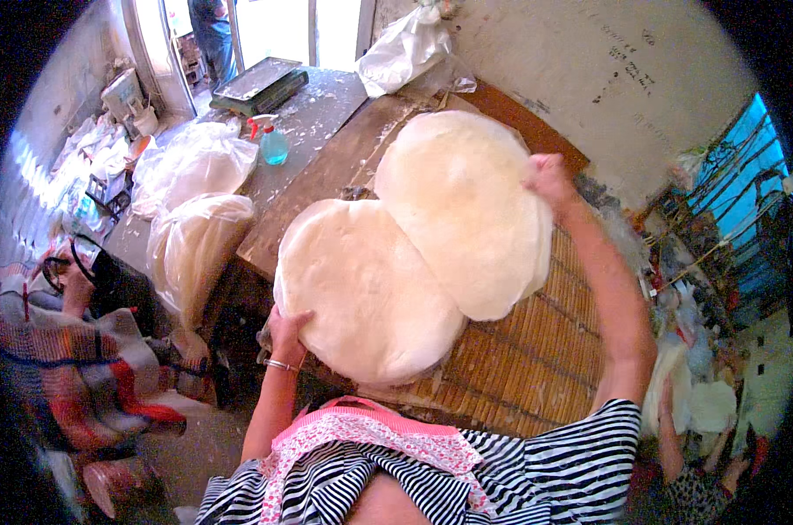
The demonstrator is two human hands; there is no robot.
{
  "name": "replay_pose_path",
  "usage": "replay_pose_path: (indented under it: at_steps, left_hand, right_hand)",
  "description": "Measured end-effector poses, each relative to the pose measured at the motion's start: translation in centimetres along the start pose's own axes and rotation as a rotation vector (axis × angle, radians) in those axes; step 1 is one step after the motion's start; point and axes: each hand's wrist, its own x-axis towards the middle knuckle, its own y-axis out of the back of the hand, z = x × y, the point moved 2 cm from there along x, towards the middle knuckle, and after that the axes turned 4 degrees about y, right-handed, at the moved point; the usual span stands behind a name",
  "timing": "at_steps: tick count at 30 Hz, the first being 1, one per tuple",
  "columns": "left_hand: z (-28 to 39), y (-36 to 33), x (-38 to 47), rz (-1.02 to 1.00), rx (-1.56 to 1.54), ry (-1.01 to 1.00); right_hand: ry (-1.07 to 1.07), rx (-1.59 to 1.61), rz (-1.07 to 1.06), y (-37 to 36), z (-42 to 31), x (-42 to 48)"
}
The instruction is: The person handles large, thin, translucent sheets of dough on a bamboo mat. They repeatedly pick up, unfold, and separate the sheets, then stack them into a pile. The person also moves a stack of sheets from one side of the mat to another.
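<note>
Two stacks of thin, round, pale dough-like sheets lie before me, their edges meeting. My left hand [288, 335] grips the left rim of the near stack [367, 289], thumb on top and the other fingers hidden beneath. Up and to the right is the far stack [465, 210], with several layered edges showing along its right side. At that stack's right rim, my right hand [550, 177] is slightly blurred, its fingers curled in on the edge. A slatted bamboo mat [534, 357] shows under and beside the stacks.
Plastic bags of sheets [199, 243] sit on the left. Behind them are a spray bottle [275, 146] and a flat scale [260, 85]. A white plastic bag [406, 49] rests by the wall. People are at left [75, 367], lower right [695, 489] and the doorway [212, 39].
</note>
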Motion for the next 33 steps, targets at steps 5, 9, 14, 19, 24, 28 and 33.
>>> replay_pose_path:
  at_steps: [5, 9, 14, 19, 24, 28, 33]
  left_hand:
    - [-0.2, 1.1, 0.5, 0.048, 0.007, -0.047]
    - [0.2, -0.2, 0.2, 0.073, 0.043, 0.026]
    - [0.5, 0.8, 0.1, 0.094, 0.056, 0.022]
    - [0.9, 0.5, -0.1, 0.143, 0.053, 0.038]
    - [0.7, 0.8, 0.1, 0.157, 0.02, 0.049]
    - [0.5, 0.5, 0.9, 0.119, 0.139, 0.071]
    - [1.5, 0.2, -0.1, -0.058, -0.053, 0.053]
  right_hand:
    - [0.041, -0.472, 0.022, 5.2, -2.2, 8.0]
    - [0.162, -0.978, 0.023, 6.5, -4.7, 15.3]
    - [0.336, -0.961, 0.015, 1.1, -6.7, 25.5]
    - [0.607, -0.725, 0.03, -12.8, -2.2, 25.8]
    - [0.284, -0.754, -0.515, -25.0, 12.3, 14.5]
    - [0.357, -0.784, -0.49, -22.5, 11.7, 5.5]
    - [0.474, -0.582, -0.553, -22.3, 2.6, -5.3]
